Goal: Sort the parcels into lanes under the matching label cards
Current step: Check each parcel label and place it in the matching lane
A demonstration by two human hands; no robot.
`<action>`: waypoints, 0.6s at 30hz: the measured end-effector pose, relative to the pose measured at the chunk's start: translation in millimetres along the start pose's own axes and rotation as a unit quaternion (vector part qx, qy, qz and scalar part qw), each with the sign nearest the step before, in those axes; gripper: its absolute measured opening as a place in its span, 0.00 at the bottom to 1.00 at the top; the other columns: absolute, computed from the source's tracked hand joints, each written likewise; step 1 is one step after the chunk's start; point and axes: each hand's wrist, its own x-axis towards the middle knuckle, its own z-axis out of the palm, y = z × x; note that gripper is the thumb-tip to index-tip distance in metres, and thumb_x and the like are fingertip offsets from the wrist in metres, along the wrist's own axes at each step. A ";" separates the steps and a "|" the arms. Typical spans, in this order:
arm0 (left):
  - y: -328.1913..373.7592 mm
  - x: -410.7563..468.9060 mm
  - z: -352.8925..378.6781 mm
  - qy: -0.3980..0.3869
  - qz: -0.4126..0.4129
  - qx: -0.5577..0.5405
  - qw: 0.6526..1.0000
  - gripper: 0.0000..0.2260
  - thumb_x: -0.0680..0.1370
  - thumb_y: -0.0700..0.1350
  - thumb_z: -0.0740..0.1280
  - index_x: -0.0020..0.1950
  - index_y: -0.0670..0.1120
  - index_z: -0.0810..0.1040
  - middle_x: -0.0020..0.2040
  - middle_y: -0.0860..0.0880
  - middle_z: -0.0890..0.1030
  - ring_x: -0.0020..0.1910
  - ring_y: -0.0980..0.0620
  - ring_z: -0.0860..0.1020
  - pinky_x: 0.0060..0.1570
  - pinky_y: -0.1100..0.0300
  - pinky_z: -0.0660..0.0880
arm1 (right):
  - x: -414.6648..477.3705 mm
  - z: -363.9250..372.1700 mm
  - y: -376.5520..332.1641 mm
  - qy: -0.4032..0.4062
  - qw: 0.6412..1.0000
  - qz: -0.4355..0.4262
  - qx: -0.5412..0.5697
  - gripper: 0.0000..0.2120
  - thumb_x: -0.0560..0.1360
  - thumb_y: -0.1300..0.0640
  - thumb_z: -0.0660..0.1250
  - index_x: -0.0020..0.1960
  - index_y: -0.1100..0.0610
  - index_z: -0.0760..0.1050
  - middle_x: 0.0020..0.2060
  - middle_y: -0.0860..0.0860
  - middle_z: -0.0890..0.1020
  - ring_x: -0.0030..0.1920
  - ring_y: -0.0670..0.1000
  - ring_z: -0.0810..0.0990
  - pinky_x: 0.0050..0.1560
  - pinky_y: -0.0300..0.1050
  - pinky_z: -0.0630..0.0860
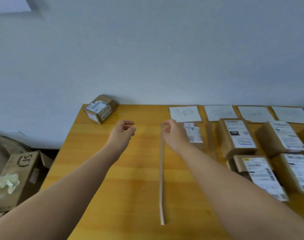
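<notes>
Head view: the yellow table (pixel 130 170) carries 5 parcels (pixel 238 135) in lanes at right, below 4 label cards (pixel 185 113). 1 small parcel (pixel 100 109) sits at its far-left corner. Left hand (pixel 123 134) and right hand (pixel 173 134) hover between, fingers loosely curled, empty.

Open tabletop (pixel 139 187) left of the strip (pixel 161 179), just one small box (pixel 100 109) at its far corner; packed with parcels (pixel 238 135) right of it.

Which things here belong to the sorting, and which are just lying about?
Job: white paper label cards; brown cardboard parcels in lanes; small brown cardboard parcel, far left corner; thin wooden divider strip.
Lying about: open brown cardboard box marked SF; crumpled pale plastic wrap.
</notes>
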 end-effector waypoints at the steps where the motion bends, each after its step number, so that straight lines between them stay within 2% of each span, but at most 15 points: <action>1: -6.3 9.9 -17.1 0.001 0.000 0.013 1.000 0.07 0.79 0.45 0.64 0.57 0.50 0.74 0.55 0.47 0.79 0.55 0.47 0.78 0.59 0.49 0.74 | 5.7 19.1 -10.2 -0.002 1.000 -0.001 0.004 0.17 0.78 0.57 0.61 0.66 0.56 0.71 0.57 0.55 0.78 0.56 0.53 0.77 0.54 0.48 0.75; 4: -20.9 35.7 -62.1 0.001 -0.005 0.043 0.999 0.07 0.80 0.47 0.64 0.58 0.50 0.73 0.56 0.49 0.77 0.56 0.47 0.76 0.58 0.49 0.74 | 20.1 66.2 -37.4 -0.014 1.000 -0.002 0.017 0.16 0.78 0.58 0.61 0.65 0.56 0.72 0.56 0.54 0.78 0.54 0.53 0.77 0.51 0.48 0.77; 7: -33.8 57.9 -95.5 0.007 -0.018 0.060 0.998 0.10 0.80 0.47 0.64 0.60 0.50 0.72 0.59 0.51 0.75 0.55 0.49 0.74 0.52 0.54 0.71 | 34.0 97.3 -56.7 -0.017 1.000 0.014 0.022 0.15 0.79 0.57 0.61 0.65 0.56 0.72 0.54 0.52 0.77 0.53 0.53 0.77 0.46 0.45 0.74; 10: -44.1 81.0 -118.9 0.013 -0.018 0.084 0.996 0.13 0.79 0.48 0.65 0.63 0.49 0.72 0.63 0.51 0.72 0.54 0.52 0.73 0.49 0.57 0.67 | 50.3 114.8 -71.2 -0.020 0.999 0.024 0.015 0.14 0.78 0.58 0.61 0.64 0.56 0.73 0.51 0.50 0.76 0.51 0.51 0.76 0.46 0.45 0.74; 14: -58.2 114.7 -136.5 0.008 -0.027 0.103 0.994 0.14 0.77 0.49 0.66 0.61 0.52 0.70 0.67 0.47 0.69 0.59 0.50 0.72 0.53 0.56 0.69 | 74.4 130.2 -81.4 -0.039 0.999 0.029 0.011 0.12 0.79 0.58 0.61 0.62 0.56 0.73 0.48 0.49 0.75 0.47 0.49 0.74 0.36 0.38 0.70; 18: -68.2 147.9 -144.0 0.018 -0.037 0.148 0.988 0.23 0.76 0.50 0.69 0.69 0.49 0.66 0.70 0.46 0.63 0.67 0.47 0.67 0.62 0.52 0.68 | 105.7 143.6 -87.0 -0.042 0.998 0.038 -0.003 0.12 0.78 0.59 0.61 0.60 0.56 0.75 0.46 0.48 0.76 0.46 0.50 0.75 0.36 0.38 0.68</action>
